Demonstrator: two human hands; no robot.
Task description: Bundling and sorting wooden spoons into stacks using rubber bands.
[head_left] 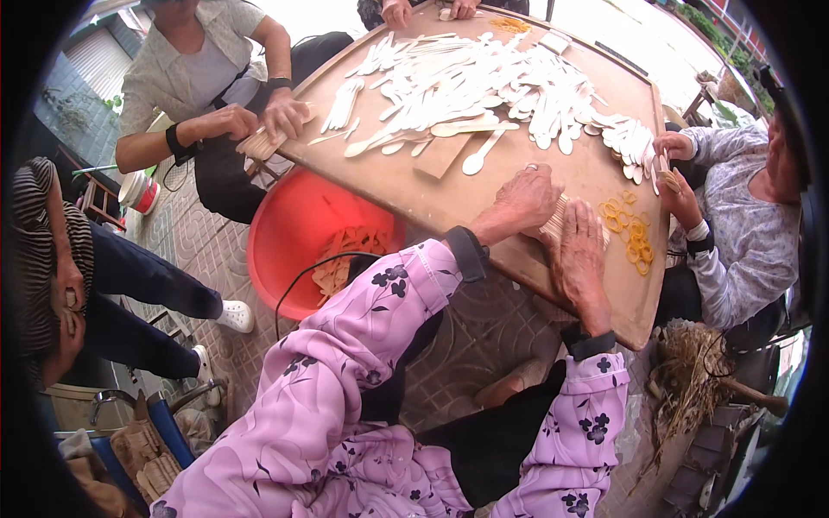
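Note:
Over the near edge of the table, my right hand [579, 255] presses along a stacked bundle of pale wooden spoons [557, 223], its fingers straight together and its thumb on the near side. My left hand [525, 200] is curled closed at the far left end of that bundle; what its fingertips pinch is hidden. Yellow rubber bands [637, 233] lie in a loose cluster just right of my right hand. Beyond my hands, a large heap of loose wooden spoons [484, 82] spreads over the table, with one single spoon [485, 154] lying nearest my left hand.
The brown table [414, 186] has a raised rim. Below its left edge stands a red basin [281, 233] holding wooden pieces. Co-workers handle spoons at the left [259, 129], right [678, 173] and far side [432, 10]. Another person [65, 276] stands at far left. A straw broom [686, 371] is at lower right.

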